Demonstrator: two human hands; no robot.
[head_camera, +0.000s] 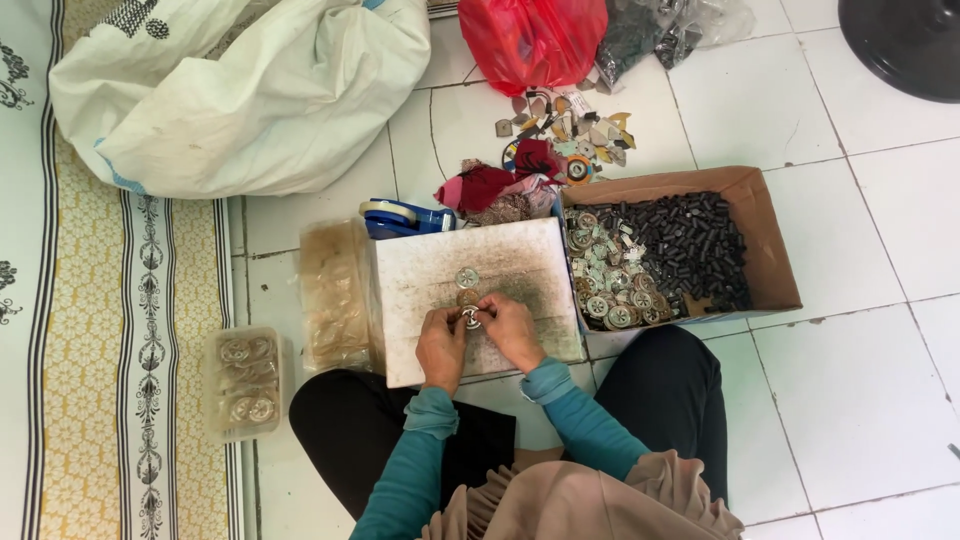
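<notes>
Cardboard box (770, 240) beside both hands (478, 335).

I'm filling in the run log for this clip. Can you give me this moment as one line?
left hand and right hand: both pinch small round metal part | surface: white board | beside: cardboard box of parts

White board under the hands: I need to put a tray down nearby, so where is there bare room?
Bare floor tiles right of the cardboard box are free. The white board has some room at its far left corner. Crowded: behind it, with tape dispenser, cloth scraps and red bag.
</notes>
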